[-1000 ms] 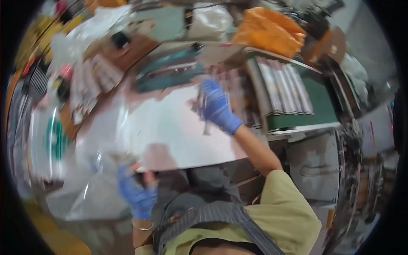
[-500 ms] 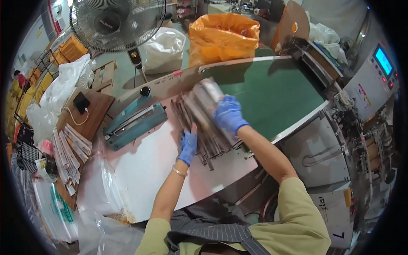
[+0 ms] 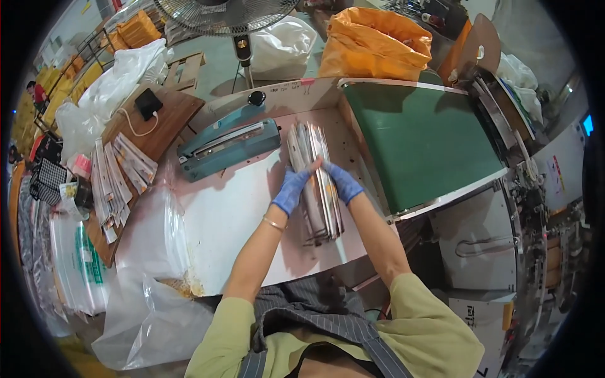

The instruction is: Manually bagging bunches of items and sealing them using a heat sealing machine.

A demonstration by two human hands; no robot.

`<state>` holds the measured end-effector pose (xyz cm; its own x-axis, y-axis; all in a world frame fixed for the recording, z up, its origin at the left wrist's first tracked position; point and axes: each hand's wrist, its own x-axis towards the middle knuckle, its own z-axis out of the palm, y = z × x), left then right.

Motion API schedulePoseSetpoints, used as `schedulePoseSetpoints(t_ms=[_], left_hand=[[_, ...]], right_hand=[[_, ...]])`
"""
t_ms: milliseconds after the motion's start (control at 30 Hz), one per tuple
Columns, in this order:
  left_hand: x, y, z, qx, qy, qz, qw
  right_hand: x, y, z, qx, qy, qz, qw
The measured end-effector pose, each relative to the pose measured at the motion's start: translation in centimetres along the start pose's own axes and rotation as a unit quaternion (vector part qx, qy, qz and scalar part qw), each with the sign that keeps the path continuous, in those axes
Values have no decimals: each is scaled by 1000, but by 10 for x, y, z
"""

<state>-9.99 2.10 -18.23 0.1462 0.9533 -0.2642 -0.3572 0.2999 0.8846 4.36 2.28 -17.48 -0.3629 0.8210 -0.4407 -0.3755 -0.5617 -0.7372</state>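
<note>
A long stack of thin, flat packets (image 3: 315,208), silvery and brown with orange patches, stands on edge on the white tabletop (image 3: 230,214). My left hand (image 3: 292,188) presses against its left side in a blue glove with bare fingertips. From the right side, my right hand (image 3: 342,183), gloved the same way, squeezes the stack. Both hands are closed on it, and the thumbs meet near its top. Just left of the stack's far end lies a teal bar-shaped hand sealer (image 3: 230,151) with a black knob.
A green conveyor belt (image 3: 422,138) borders the table on the right. On the left, a wooden board (image 3: 161,126) carries a black device with a white cable and more flat packets (image 3: 113,183). Beyond the table stand a fan (image 3: 220,12) and an orange sack (image 3: 375,47).
My right hand has come off the belt's edge to the stack's right side. The loose, fanned packets are now drawn into one narrow bundle between both hands. The view has shifted.
</note>
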Motion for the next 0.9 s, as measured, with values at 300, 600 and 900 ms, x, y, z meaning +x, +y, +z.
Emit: schedulePoseSetpoints(t_ms=[300,600,900], left_hand=[[-119,104,-49,287,-106,302,903],[-163,129,-31,85,-258,434,859],[-189,107,-59,117,-163,243,949]], right_hand=[[-95,-16,118,-132,-131,-315,931],[-122,-12,151,-135,-223,-462,848],[-119,10,177,-257,-124,-435,854]])
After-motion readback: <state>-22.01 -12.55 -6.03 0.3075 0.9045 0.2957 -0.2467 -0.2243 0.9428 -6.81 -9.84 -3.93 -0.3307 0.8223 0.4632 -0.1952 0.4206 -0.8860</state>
